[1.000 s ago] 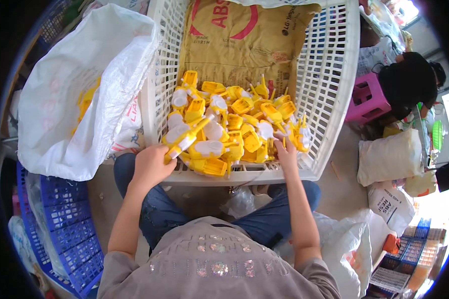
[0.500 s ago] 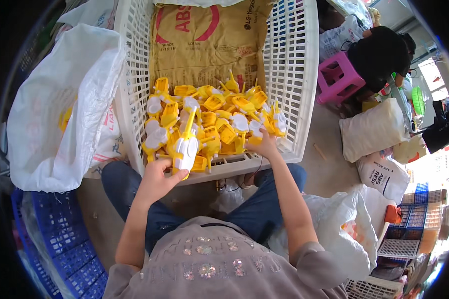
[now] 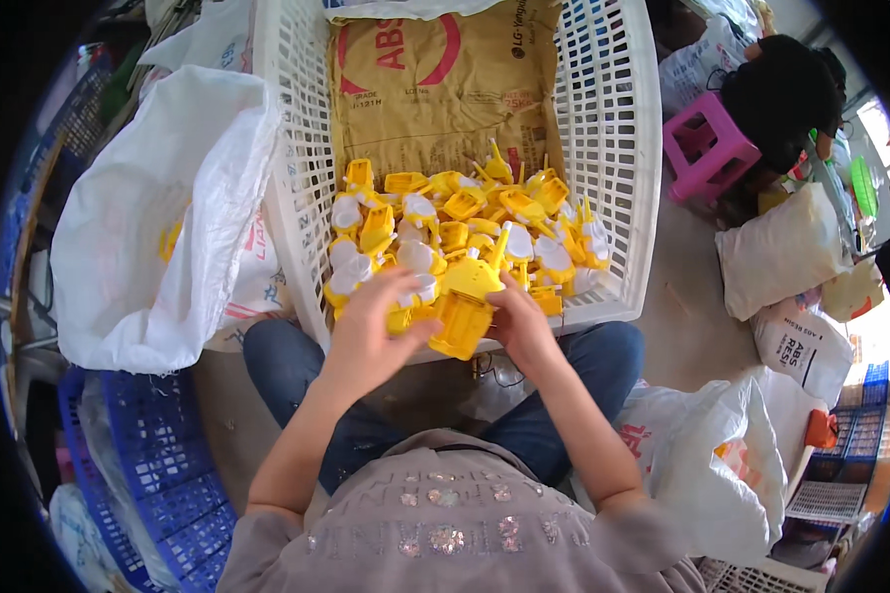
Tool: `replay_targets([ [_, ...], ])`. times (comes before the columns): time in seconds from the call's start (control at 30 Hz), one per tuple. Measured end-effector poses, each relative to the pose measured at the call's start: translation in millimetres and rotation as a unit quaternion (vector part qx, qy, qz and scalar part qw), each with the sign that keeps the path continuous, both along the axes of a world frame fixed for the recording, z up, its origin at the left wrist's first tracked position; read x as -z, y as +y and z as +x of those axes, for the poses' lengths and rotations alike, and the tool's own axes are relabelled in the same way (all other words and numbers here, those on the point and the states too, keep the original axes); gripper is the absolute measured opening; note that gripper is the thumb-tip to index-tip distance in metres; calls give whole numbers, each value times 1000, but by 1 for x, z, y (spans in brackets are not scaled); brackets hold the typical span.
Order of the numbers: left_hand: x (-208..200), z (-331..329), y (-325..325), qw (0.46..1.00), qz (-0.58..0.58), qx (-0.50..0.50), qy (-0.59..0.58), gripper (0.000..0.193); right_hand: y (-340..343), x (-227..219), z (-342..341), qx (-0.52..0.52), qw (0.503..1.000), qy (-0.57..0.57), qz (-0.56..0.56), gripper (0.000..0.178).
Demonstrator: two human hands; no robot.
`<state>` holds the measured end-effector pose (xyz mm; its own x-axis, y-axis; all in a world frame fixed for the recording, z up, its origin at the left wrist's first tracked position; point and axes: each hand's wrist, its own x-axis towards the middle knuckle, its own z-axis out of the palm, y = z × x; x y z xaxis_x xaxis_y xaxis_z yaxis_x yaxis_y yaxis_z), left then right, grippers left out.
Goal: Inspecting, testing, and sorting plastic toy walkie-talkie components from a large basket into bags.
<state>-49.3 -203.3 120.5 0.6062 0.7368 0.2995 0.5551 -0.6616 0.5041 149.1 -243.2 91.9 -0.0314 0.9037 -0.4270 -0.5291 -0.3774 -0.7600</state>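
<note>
My right hand [image 3: 520, 318] grips a yellow plastic housing [image 3: 462, 326] with an open, hollow underside and a thin spike pointing up. The fingers hold it by its right edge, over the near rim of the white crate. Just left of it is my left hand [image 3: 368, 334], with thumb and fingers spread apart. Its thumb tip is close to the housing; whether they touch I cannot tell. Beyond both hands lies a heap of similar yellow-and-white plastic pieces [image 3: 452, 205], several with thin spikes.
The white slatted crate [image 3: 615, 148] is lined with a brown paper sack [image 3: 445, 109]. To the left stand a white woven sack [image 3: 138, 247] and a blue basket [image 3: 158, 445]. At right are a white bag [image 3: 717, 484], stuffed sacks [image 3: 781, 237], a pink stool [image 3: 704, 143] and a person in black [image 3: 781, 99].
The piece has gone from my left hand to my right and turned from white face to yellow hollow side. My left hand has released it. The whole view has shifted slightly.
</note>
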Motion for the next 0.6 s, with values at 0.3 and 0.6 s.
replay_targets([
  [0.3,13,19,-6,478,-730,-10,-489,49,-11,6,-12,-101,850,-460,236,51],
  [0.6,8,-1,-3,456,-718,21,-526,57,-7,-7,19,-65,870,-433,228,40],
])
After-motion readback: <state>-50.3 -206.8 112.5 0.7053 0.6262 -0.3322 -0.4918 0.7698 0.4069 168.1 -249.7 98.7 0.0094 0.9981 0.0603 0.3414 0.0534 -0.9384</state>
